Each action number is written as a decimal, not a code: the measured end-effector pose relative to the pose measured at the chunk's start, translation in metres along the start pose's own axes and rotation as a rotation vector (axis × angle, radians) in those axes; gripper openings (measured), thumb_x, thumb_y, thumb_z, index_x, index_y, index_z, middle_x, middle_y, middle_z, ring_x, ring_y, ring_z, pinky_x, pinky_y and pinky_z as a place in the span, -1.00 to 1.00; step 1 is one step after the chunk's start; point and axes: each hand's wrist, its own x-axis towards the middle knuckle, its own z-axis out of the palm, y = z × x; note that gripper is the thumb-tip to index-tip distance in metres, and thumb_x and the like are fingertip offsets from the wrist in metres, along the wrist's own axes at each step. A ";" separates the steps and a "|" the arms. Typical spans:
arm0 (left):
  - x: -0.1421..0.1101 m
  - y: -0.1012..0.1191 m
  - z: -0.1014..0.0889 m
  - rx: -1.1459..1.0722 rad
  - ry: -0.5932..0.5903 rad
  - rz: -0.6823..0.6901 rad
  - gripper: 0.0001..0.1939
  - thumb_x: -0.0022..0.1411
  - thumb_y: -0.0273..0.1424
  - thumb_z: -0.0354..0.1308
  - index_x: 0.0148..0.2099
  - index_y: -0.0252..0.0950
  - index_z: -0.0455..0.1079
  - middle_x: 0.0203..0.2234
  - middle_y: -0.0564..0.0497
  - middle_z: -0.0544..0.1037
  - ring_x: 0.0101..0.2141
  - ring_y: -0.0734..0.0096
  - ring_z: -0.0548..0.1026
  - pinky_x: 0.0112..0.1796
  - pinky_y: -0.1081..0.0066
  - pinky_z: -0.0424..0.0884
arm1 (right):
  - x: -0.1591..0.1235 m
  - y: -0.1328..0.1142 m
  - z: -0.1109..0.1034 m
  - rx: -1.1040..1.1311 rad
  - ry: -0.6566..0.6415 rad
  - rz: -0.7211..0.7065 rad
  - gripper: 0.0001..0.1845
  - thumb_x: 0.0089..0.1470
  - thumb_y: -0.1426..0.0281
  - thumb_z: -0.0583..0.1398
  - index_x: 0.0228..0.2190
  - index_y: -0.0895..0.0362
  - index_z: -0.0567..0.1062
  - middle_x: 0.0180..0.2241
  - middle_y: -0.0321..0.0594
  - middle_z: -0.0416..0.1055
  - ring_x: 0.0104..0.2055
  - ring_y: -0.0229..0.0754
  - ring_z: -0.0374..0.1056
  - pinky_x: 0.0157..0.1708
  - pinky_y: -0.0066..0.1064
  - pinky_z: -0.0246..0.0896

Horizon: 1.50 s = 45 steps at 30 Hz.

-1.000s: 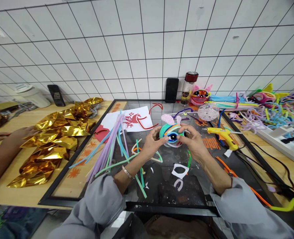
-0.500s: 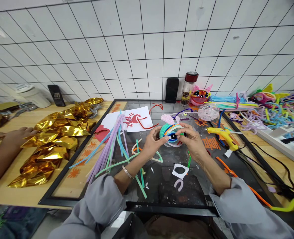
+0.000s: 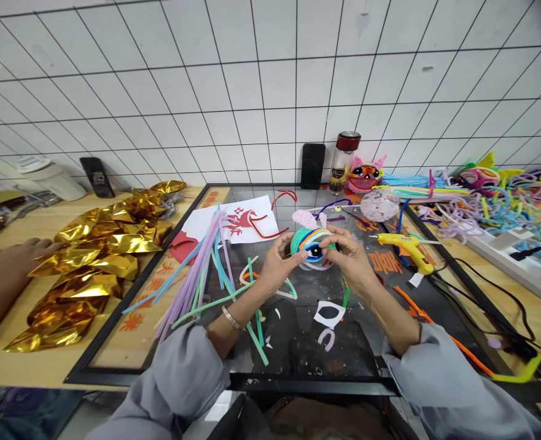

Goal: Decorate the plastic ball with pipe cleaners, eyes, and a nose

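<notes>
In the head view, the left hand [image 3: 277, 263] and the right hand [image 3: 353, 260] grip a pipe-cleaner animal head [image 3: 308, 240] between them, clear of the dark glass tabletop [image 3: 298, 348] below. The left fingers bend around the head's teal-wrapped left side, with the left thumb laid across the front and its tip just beside the blue-rimmed eye [image 3: 315, 251]. The right thumb and forefinger close in at the eye's other side; whether they pinch a separate small piece there cannot be told. Two fuzzy pink ears [image 3: 303, 219] stick up beyond the fingertips, and the orange, blue and cream stripes of the brow run between the hands.

Nearer the wearer than the fingers lie a white paper piece with an oval hole [image 3: 320, 319] and a lavender U-shaped piece [image 3: 331, 340]. Left of the left fingers spreads a bundle of lavender pipe cleaners [image 3: 196, 275]; right of the right fingers rests a yellow glue gun [image 3: 408, 246]. Farther off than the fingertips stand a black phone [image 3: 312, 166], a red-capped bottle [image 3: 341, 166] and a pink-eared animal head [image 3: 366, 176].
</notes>
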 end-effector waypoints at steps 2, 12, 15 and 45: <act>0.000 0.001 0.000 0.000 0.003 -0.002 -0.28 -0.12 -0.17 0.52 0.04 -0.30 0.36 0.02 -0.18 0.54 0.01 0.11 0.51 0.07 0.17 0.40 | 0.000 -0.001 0.001 -0.001 -0.001 -0.003 -0.91 -0.28 0.33 0.33 -0.56 0.02 0.60 -0.08 -0.13 0.41 0.24 0.14 0.18 0.18 -0.03 0.06; 0.001 -0.001 0.001 -0.007 0.008 -0.001 -0.31 -0.12 -0.20 0.52 0.03 -0.30 0.37 -0.02 -0.15 0.57 -0.05 0.17 0.53 0.02 0.23 0.43 | 0.000 0.000 -0.001 0.009 0.003 0.007 -0.91 -0.28 0.34 0.34 -0.56 0.03 0.60 -0.05 -0.15 0.40 0.22 0.10 0.21 0.23 -0.04 0.03; 0.001 -0.002 0.001 -0.021 0.010 0.010 -0.31 -0.12 -0.19 0.53 0.03 -0.30 0.38 -0.01 -0.15 0.56 -0.04 0.18 0.53 0.02 0.23 0.43 | 0.000 0.001 -0.001 0.005 0.001 0.000 -0.91 -0.27 0.34 0.34 -0.56 0.03 0.60 -0.04 -0.16 0.41 0.21 0.10 0.21 0.24 -0.03 0.02; 0.001 -0.001 0.002 0.010 0.017 0.014 -0.33 -0.10 -0.20 0.51 0.03 -0.29 0.37 -0.02 -0.14 0.55 -0.03 0.17 0.52 0.06 0.19 0.40 | 0.001 0.002 -0.002 -0.001 -0.025 -0.018 -0.91 -0.24 0.34 0.34 -0.53 0.03 0.61 -0.03 -0.15 0.42 0.23 0.10 0.21 0.23 -0.04 0.04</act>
